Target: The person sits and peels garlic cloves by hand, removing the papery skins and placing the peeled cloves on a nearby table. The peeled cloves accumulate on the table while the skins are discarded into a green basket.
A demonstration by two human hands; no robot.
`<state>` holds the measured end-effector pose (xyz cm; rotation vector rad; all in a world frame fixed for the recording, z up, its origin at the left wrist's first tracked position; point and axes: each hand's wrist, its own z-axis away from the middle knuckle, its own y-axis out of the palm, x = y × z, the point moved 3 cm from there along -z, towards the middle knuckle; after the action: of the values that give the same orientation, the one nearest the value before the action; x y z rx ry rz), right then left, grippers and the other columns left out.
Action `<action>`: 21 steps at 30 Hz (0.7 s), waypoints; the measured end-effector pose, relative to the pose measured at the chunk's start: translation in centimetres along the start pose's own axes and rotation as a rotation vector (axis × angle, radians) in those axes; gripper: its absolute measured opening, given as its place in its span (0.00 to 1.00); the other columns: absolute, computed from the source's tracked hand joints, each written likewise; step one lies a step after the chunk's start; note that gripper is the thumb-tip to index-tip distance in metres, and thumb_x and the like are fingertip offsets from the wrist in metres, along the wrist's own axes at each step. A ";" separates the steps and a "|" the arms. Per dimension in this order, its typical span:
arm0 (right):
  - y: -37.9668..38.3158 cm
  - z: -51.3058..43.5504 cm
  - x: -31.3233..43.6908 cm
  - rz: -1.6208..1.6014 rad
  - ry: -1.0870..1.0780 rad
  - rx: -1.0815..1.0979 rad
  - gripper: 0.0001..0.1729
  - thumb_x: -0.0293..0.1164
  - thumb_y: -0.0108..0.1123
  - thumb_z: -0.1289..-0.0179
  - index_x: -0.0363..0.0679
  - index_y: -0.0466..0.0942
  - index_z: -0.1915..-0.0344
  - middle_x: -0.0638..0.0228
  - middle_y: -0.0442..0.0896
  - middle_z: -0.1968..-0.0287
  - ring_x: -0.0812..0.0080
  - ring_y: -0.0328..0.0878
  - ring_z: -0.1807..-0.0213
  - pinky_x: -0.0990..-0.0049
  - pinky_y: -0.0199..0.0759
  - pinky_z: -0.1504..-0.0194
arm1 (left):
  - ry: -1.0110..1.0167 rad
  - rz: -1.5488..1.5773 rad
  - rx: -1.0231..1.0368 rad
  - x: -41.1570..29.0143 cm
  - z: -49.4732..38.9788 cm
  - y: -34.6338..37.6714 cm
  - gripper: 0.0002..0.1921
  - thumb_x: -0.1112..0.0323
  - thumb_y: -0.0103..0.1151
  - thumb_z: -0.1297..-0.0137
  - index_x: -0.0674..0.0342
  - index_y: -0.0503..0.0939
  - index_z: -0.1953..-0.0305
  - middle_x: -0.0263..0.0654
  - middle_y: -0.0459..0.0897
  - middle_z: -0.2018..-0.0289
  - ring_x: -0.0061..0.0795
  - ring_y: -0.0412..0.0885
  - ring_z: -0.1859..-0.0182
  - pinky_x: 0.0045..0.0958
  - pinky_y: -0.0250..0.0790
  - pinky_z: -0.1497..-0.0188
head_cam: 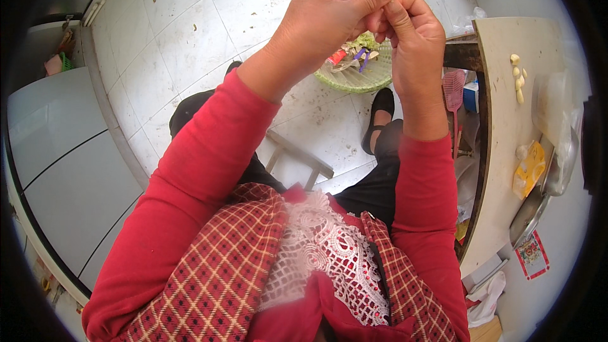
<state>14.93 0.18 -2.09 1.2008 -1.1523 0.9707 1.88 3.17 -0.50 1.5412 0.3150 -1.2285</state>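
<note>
My left hand [327, 14] and my right hand [413, 33] meet at the fingertips near the top of the view, above a green plastic basket [349, 83] on the floor. Thumbs and index fingers of both are pinched together; whatever may be between them is too small or hidden to tell. Partly covered by the hands, the basket holds pale green leafy scraps [363, 42], a red wrapper and a purple strip. Several peeled garlic cloves [517, 71] lie on the pale tabletop [498, 118] at the right.
On the table's right side are a clear plastic container [551, 104], a yellow packet [528, 168] and metal pans [527, 218]. A pink fly swatter [454, 90] hangs by the table edge. A wooden stool [304, 154] shows between the legs. A grey cabinet [61, 152] stands left.
</note>
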 end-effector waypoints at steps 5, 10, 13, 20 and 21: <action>0.4 0.1 0.5 -0.031 -0.034 0.003 0.09 0.31 0.57 0.30 0.37 0.75 0.67 0.72 0.77 0.72 0.83 0.71 0.72 0.83 0.67 0.69 | -0.032 -0.099 -0.098 -0.4 0.1 0.0 0.06 0.70 0.52 0.28 0.66 0.75 0.57 0.31 0.77 0.76 0.15 0.73 0.77 0.14 0.65 0.77; 0.7 0.1 1.1 -0.178 -0.107 -0.047 0.08 0.31 0.57 0.30 0.36 0.78 0.61 0.72 0.79 0.69 0.83 0.73 0.68 0.83 0.69 0.64 | 0.061 -0.229 -0.158 -0.6 0.4 -0.1 0.11 0.60 0.55 0.28 0.61 0.74 0.65 0.25 0.71 0.79 0.09 0.58 0.81 0.14 0.47 0.80; 0.8 0.0 1.3 -0.036 -0.152 -0.061 0.08 0.27 0.61 0.33 0.36 0.79 0.57 0.72 0.80 0.67 0.83 0.74 0.65 0.84 0.70 0.62 | 0.021 -0.111 -0.148 -0.2 0.2 -0.4 0.13 0.58 0.55 0.28 0.62 0.75 0.65 0.24 0.69 0.80 0.09 0.57 0.81 0.14 0.47 0.80; 1.0 0.4 1.0 0.077 -0.220 -0.109 0.05 0.23 0.65 0.38 0.36 0.81 0.62 0.73 0.83 0.66 0.85 0.75 0.65 0.85 0.70 0.61 | -0.124 0.148 -0.057 1.1 0.0 -0.2 0.16 0.54 0.56 0.29 0.64 0.76 0.61 0.24 0.68 0.79 0.09 0.56 0.81 0.13 0.50 0.78; 0.9 0.4 1.0 0.067 -0.235 -0.121 0.04 0.24 0.65 0.37 0.36 0.80 0.63 0.73 0.83 0.66 0.85 0.75 0.65 0.85 0.70 0.60 | -0.076 0.137 -0.035 1.0 0.0 0.0 0.15 0.55 0.56 0.29 0.64 0.76 0.61 0.24 0.69 0.79 0.09 0.57 0.81 0.13 0.50 0.79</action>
<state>14.15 -0.08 -0.90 1.2071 -1.4245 0.8124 2.27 2.74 -1.33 1.4577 0.1779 -1.1644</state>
